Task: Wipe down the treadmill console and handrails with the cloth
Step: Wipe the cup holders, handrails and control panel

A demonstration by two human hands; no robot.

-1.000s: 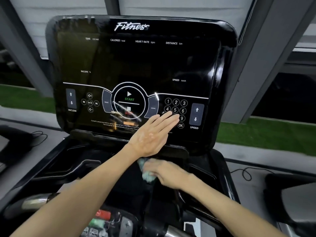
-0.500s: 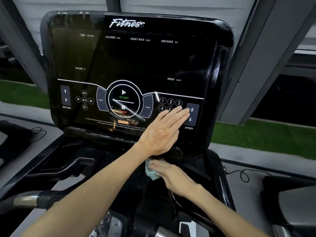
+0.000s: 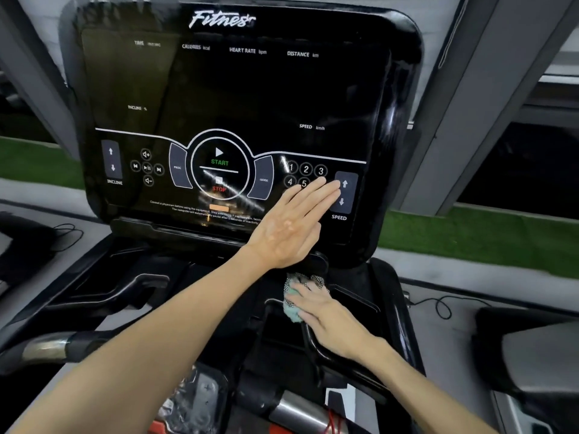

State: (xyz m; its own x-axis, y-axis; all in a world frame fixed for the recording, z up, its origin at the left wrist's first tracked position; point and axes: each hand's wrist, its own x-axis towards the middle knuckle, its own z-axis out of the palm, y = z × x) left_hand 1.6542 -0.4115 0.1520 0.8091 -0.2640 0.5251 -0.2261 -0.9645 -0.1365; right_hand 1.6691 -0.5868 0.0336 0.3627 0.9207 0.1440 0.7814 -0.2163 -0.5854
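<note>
Your left hand (image 3: 288, 227) lies flat on the console (image 3: 219, 89), fingers (image 3: 322, 189) straight and pressed together over the number keys beside the SPEED button (image 3: 346, 192), while your right hand (image 3: 326, 314), fingers close together, presses the bunched green cloth (image 3: 289, 308) onto the black tray (image 3: 354, 305) just below.
</note>
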